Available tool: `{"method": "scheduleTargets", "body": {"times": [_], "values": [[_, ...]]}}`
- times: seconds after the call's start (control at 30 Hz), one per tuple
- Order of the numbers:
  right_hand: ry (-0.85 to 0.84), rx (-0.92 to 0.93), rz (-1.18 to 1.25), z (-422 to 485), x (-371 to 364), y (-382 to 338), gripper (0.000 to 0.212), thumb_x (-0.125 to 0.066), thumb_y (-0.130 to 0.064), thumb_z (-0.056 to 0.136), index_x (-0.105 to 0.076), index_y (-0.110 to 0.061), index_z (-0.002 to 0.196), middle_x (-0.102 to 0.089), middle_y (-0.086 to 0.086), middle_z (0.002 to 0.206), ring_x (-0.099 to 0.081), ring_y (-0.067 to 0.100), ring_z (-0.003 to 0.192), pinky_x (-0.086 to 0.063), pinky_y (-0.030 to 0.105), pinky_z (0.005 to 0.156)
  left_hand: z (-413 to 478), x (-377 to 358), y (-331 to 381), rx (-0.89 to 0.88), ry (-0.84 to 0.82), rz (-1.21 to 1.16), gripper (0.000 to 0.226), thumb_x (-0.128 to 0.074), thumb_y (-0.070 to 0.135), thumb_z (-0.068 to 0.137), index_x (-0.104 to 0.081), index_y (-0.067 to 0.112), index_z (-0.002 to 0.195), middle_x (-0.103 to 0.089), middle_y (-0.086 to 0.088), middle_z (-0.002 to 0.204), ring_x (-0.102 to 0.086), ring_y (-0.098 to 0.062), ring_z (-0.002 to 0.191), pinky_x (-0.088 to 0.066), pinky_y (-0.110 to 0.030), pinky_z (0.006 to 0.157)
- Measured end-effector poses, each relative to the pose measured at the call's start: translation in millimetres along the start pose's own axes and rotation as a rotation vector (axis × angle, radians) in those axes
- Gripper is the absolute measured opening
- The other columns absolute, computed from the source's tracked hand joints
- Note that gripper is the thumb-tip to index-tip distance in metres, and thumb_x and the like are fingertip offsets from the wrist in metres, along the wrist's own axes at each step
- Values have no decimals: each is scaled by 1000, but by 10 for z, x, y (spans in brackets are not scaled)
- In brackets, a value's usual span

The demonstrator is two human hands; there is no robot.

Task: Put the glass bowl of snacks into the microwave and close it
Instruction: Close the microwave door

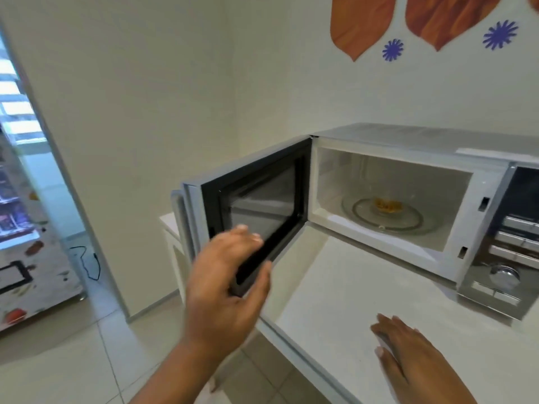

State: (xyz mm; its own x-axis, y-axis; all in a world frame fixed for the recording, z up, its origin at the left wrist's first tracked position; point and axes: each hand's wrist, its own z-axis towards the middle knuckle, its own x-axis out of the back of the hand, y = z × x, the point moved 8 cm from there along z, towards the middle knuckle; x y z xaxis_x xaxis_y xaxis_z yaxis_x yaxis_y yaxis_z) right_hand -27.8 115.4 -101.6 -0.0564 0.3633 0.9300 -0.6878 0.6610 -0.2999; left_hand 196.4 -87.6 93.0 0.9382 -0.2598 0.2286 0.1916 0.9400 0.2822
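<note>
Microwave door (256,211) stands ajar, left hand (227,284) spread open at its edge.

Microwave (408,158) mouth unblocked — only the open door (256,211) flanks its left.

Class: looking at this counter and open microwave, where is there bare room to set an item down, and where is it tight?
Free: the white counter between the open microwave door, the microwave front and the right hand. Tight: the cavity, where the glass bowl of snacks fills the turntable's middle, and the door's lower corner, beside the left hand.
</note>
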Motion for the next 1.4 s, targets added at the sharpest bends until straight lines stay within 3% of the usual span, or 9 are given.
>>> {"method": "scheduleTargets", "body": {"times": [0.13, 0.3, 0.5, 0.57, 0.73, 0.87, 0.97, 1.17, 1.4], "values": [[33, -22, 102, 29, 36, -26, 48, -22, -69, 90, -54, -52, 121, -41, -43, 136, -60, 10, 118, -33, 15, 102, 303, 605, -369, 9, 256, 88, 17, -67, 7, 83, -62, 7, 99, -60, -11, 106, -59, -28, 105, -46, -40, 93], [37, -55, 219, 83, 27, -76, 39, -27, -79, 82, -38, -72, 119, -22, -59, 135, -29, -27, 125, -15, -7, 95, 576, 669, -1065, 237, 103, -149, 25, -62, 25, 89, -61, 16, 112, -64, 2, 115, -60, -14, 111, -50, -32, 88], [153, -176, 221, -51, 243, -129, 44, -62, -78, 64, -62, -61, 104, -58, -43, 119, -47, -23, 117, -25, -3, 99, 698, 487, -1085, 217, -64, -385, 22, -60, 40, 84, -68, 29, 102, -69, 17, 95, -64, -22, 92, -49, -31, 81], [168, -190, 137, -107, 357, -219, 35, -78, -50, 68, -66, -60, 99, -68, -35, 108, -63, -8, 107, -39, 2, 93, 746, 396, -950, 132, -135, -504, 21, -60, 40, 86, -69, 25, 97, -70, 12, 93, -65, -25, 88, -48, -30, 77], [417, -278, 169, -88, 1156, -450, 22, -62, -45, 81, -70, -41, 101, -71, -28, 108, -67, 11, 63, -43, 9, 55, 1097, -132, -637, -139, -317, -555, 31, -53, 35, 90, -66, 13, 107, -69, 2, 104, -64, -10, 98, -45, -19, 83], [725, -262, 235, -38, 2114, -398, 38, -49, -57, 90, -69, -31, 108, -74, -12, 103, -68, 5, 94, -50, 18, 80, 1215, -1123, -504, -158, -654, -463, 58, -39, 62, 89, -49, 28, 136, -50, 9, 143, -40, -6, 135, -35, -32, 110], [849, -257, 133, 69, 2766, -354, 43, -41, -50, 98, -67, -19, 111, -69, -8, 101, -59, -8, 88, -38, 3, 77, 1148, -1634, -320, -262, -752, -382, 63, -38, 65, 90, -42, 28, 140, -44, 6, 149, -32, -9, 140, -32, -36, 114], [612, -404, -153, 428, 3168, 131, 61, -31, -55, 98, -59, -7, 125, -62, 15, 125, -55, 31, 118, -41, 37, 94, 1204, -2177, -9, -307, -684, -339, 57, -57, 39, 91, -43, 20, 143, -45, 2, 149, -37, -15, 138, -30, -29, 112], [341, -479, -356, 668, 3092, 388, 106, -1, -91, 70, -61, -23, 125, -70, 8, 109, -61, 32, 102, -50, 44, 87, 1264, -2660, 154, -301, -645, -239, 58, -64, 25, 83, -47, 17, 138, -48, -1, 142, -42, -22, 131, -33, -33, 110]]}}
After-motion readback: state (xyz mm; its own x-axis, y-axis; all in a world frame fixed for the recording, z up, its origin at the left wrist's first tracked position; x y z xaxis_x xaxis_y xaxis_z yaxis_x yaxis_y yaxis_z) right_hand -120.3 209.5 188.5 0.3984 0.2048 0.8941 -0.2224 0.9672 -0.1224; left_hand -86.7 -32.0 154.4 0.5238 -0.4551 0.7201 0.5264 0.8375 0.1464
